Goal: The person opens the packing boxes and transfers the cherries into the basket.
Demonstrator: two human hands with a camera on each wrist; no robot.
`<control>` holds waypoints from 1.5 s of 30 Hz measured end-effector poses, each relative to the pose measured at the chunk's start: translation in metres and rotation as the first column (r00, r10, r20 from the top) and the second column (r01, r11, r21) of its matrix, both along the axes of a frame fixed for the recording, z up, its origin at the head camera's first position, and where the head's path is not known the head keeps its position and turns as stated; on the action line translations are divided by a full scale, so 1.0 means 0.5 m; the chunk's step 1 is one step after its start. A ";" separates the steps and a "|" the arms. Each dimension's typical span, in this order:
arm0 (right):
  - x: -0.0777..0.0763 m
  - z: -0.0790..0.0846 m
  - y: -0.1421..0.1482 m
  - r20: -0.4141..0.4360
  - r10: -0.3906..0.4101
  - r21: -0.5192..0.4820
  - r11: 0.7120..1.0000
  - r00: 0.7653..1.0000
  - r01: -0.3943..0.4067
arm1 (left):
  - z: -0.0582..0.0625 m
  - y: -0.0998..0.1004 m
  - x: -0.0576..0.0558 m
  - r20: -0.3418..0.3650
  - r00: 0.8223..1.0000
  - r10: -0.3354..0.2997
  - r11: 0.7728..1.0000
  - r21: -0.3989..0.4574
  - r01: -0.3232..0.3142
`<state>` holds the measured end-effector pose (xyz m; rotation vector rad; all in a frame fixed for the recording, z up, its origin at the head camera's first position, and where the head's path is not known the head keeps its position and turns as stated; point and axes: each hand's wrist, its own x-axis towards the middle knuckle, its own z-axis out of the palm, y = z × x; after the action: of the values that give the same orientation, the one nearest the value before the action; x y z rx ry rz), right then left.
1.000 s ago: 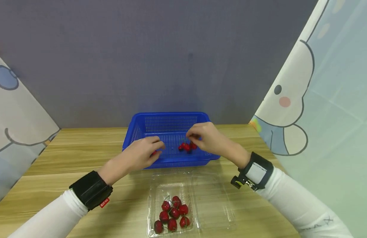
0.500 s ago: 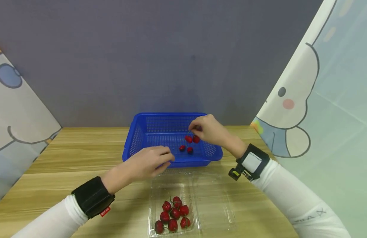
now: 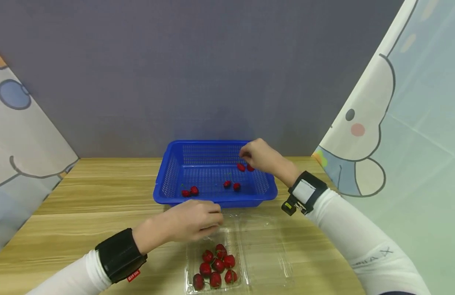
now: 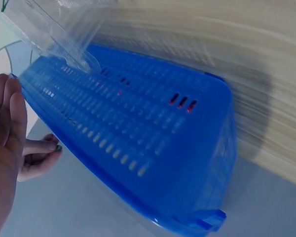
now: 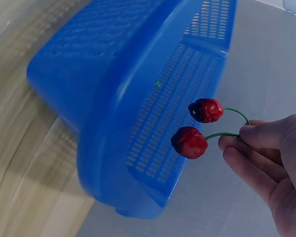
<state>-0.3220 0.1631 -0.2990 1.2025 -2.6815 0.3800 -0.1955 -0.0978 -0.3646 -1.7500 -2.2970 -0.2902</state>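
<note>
My right hand [image 3: 262, 155] pinches the green stems of a pair of red cherries [image 5: 189, 142] between thumb and fingers. In the head view, the pair hangs over the right part of the blue basket [image 3: 214, 142]. Inside the basket lie two cherries [image 3: 194, 190] near the left front and two more cherries [image 3: 236, 187] right of the middle. My left hand [image 3: 194, 221] hovers above the back of the clear plastic box [image 3: 189, 268], its fingers relaxed and holding nothing. Several cherries [image 3: 218, 265] fill the front part of that box.
The clear lid [image 3: 264, 254] lies folded out to the right of the box on the wooden table [image 3: 113, 180]. A grey wall [image 3: 227, 73] rises behind the basket. Patterned cloth panels [image 3: 415, 135] flank the table at both sides.
My left hand has drawn back out of the basket toward the plastic box, uncovering two cherries there. My right hand has lifted a pair of cherries and moved slightly back and right.
</note>
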 end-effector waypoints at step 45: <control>-0.032 -0.023 -0.041 0.107 -0.122 0.302 0.950 0.987 0.085 | -0.026 0.014 0.053 0.287 0.945 0.157 0.958 -0.277 -0.075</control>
<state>-0.3381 0.1427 -0.3103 1.1354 -2.9772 0.0361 -0.1689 -0.0909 -0.3777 -1.7832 -2.7632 -0.2601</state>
